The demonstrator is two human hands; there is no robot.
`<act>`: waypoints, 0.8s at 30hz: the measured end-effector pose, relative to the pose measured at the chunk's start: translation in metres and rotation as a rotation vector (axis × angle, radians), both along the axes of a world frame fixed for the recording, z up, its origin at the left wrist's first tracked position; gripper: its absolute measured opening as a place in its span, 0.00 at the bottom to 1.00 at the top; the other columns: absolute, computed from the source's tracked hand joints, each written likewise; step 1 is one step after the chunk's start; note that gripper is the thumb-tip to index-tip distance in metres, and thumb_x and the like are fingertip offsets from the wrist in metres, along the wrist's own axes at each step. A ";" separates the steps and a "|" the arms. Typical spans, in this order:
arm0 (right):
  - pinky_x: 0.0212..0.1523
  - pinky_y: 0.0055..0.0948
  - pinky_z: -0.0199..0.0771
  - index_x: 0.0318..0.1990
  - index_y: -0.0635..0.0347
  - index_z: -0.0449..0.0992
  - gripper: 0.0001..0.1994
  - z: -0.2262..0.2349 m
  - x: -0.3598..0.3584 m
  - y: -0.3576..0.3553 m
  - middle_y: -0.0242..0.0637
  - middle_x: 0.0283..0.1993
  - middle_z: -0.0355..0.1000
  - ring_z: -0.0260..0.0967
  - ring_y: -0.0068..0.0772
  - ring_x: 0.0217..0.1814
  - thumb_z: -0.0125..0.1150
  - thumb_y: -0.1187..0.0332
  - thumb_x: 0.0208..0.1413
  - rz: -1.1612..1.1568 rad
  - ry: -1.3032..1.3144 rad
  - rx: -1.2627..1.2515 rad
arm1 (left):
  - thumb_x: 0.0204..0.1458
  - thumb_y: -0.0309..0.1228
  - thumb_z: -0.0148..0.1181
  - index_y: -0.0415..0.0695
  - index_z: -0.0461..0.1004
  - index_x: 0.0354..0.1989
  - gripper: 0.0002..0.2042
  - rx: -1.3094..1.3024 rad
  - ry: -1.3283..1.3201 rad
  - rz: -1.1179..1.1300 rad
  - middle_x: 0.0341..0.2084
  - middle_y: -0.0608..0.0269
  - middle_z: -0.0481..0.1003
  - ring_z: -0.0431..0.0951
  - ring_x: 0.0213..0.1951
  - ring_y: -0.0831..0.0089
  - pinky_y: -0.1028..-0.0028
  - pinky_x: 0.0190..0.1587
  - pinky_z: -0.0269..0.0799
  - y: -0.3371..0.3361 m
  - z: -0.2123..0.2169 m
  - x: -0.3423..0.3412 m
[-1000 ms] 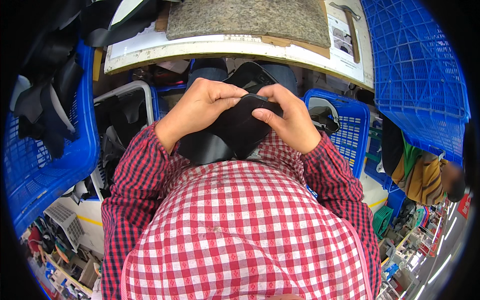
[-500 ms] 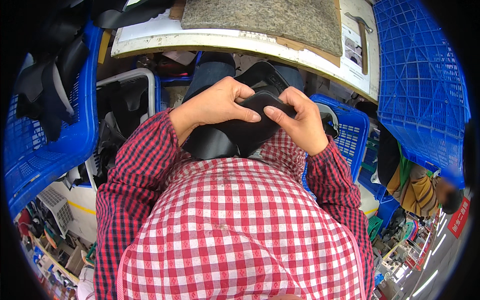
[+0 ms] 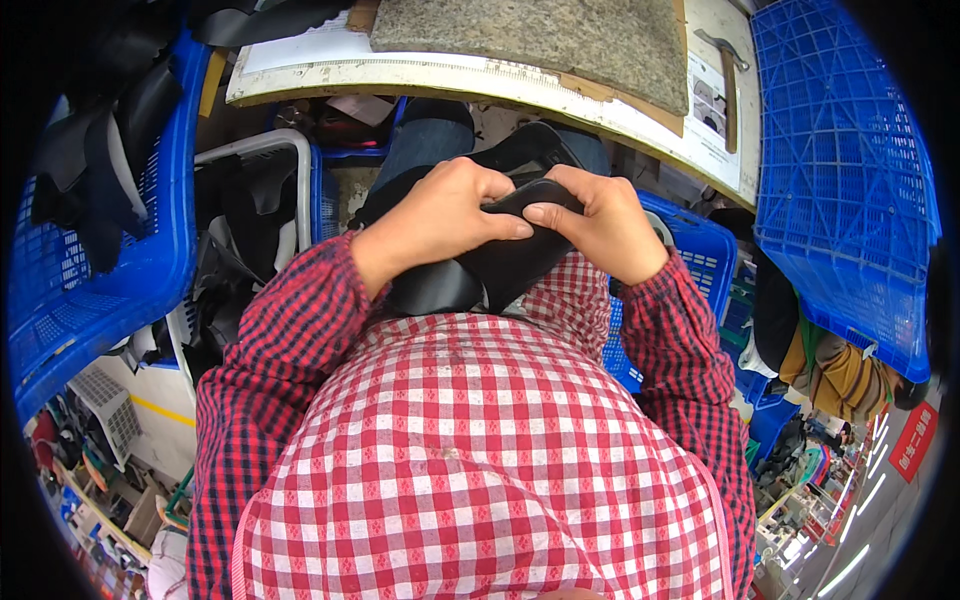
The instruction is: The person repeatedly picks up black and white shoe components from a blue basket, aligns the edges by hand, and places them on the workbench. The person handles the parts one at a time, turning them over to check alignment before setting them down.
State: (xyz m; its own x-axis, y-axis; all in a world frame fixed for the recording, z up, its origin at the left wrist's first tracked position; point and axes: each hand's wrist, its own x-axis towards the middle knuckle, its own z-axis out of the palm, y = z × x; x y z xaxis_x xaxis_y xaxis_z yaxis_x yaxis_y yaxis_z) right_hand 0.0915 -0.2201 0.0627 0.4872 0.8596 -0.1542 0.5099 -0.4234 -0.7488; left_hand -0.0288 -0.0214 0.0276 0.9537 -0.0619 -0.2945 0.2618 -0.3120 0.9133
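Over my lap, both hands pinch the edge of a black leather piece [image 3: 520, 258]. My left hand [image 3: 452, 212] grips it from the left, thumb on the near face and fingers behind. From the right, my right hand [image 3: 605, 222] holds the same edge, its thumb tip close to the left thumb. The fingertips behind the leather are hidden. Its lower left part, smooth and shiny, curves over my apron [image 3: 440, 430]. Another part of black leather [image 3: 530, 142] shows beyond my hands; I cannot tell whether it is joined to the held piece.
Ahead is a white worktable [image 3: 440, 75] bearing a grey stone slab [image 3: 540, 45] and a hammer [image 3: 730, 95]. Blue crates [image 3: 165, 270] with black leather pieces stand at left, beside a grey basket [image 3: 300, 165]. A tall blue crate [image 3: 840, 170] rises at right, a person [image 3: 845, 380] beyond it.
Both hands still hold the leather. Its upper edge is now bent over more between my thumbs, and my right fingers have curled further across it.
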 end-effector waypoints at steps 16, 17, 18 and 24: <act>0.39 0.29 0.77 0.45 0.63 0.81 0.12 -0.010 0.000 -0.019 0.40 0.34 0.81 0.77 0.24 0.34 0.72 0.64 0.62 -0.217 0.123 -0.008 | 0.51 0.28 0.78 0.37 0.85 0.35 0.09 -0.273 -0.084 0.210 0.30 0.68 0.76 0.74 0.36 0.79 0.75 0.42 0.69 0.005 -0.025 -0.026; 0.39 0.28 0.77 0.44 0.63 0.81 0.11 -0.011 0.002 -0.022 0.37 0.34 0.81 0.75 0.21 0.35 0.72 0.65 0.62 -0.217 0.202 0.007 | 0.51 0.28 0.78 0.37 0.85 0.35 0.09 -0.330 -0.095 0.228 0.30 0.68 0.75 0.73 0.36 0.79 0.75 0.42 0.69 0.003 -0.027 -0.028; 0.40 0.27 0.77 0.44 0.63 0.81 0.11 -0.011 0.003 -0.024 0.34 0.34 0.81 0.74 0.19 0.36 0.72 0.65 0.62 -0.218 0.282 0.028 | 0.51 0.28 0.78 0.37 0.85 0.35 0.09 -0.308 -0.138 0.262 0.31 0.69 0.75 0.73 0.36 0.79 0.75 0.42 0.69 0.001 -0.029 -0.029; 0.43 0.24 0.76 0.44 0.64 0.81 0.10 -0.016 0.004 -0.039 0.27 0.35 0.79 0.71 0.14 0.39 0.71 0.67 0.64 -0.255 0.436 0.057 | 0.52 0.27 0.76 0.37 0.85 0.36 0.08 -0.277 -0.145 0.292 0.34 0.68 0.75 0.74 0.38 0.79 0.76 0.44 0.69 -0.008 -0.037 -0.027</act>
State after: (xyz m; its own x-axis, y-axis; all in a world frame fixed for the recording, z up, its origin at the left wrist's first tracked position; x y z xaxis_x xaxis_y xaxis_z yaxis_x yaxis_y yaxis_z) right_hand 0.0957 -0.2596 0.0467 0.5831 0.7348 -0.3465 0.0301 -0.4458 -0.8946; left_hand -0.0555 -0.0296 -0.0096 0.9732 0.1587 -0.1664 0.1656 0.0182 0.9860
